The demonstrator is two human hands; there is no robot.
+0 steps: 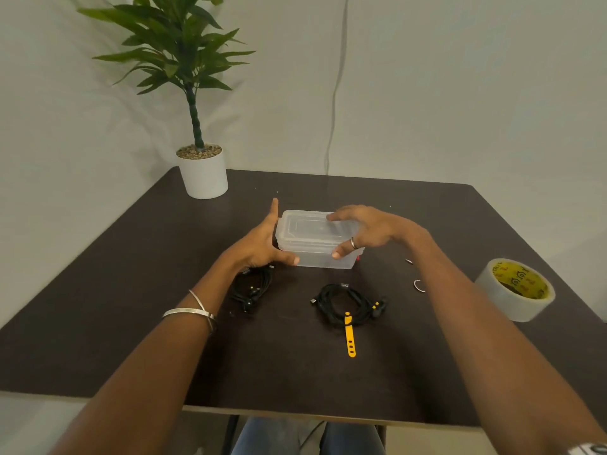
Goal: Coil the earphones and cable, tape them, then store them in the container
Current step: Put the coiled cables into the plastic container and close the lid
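Note:
A clear plastic container with its lid on stands at the middle of the dark table. My left hand lies against its left end, fingers straight, thumb on the front wall. My right hand arches over the lid's right end, fingertips on the lid and thumb on the front edge. A black coiled cable with a yellow strap lies in front of the container. A second black coil, the earphones, lies under my left wrist, partly hidden.
A roll of clear tape with a yellow core sits at the table's right edge. A potted plant stands at the far left corner. Small light bits lie right of the container. The near table edge is close to my lap.

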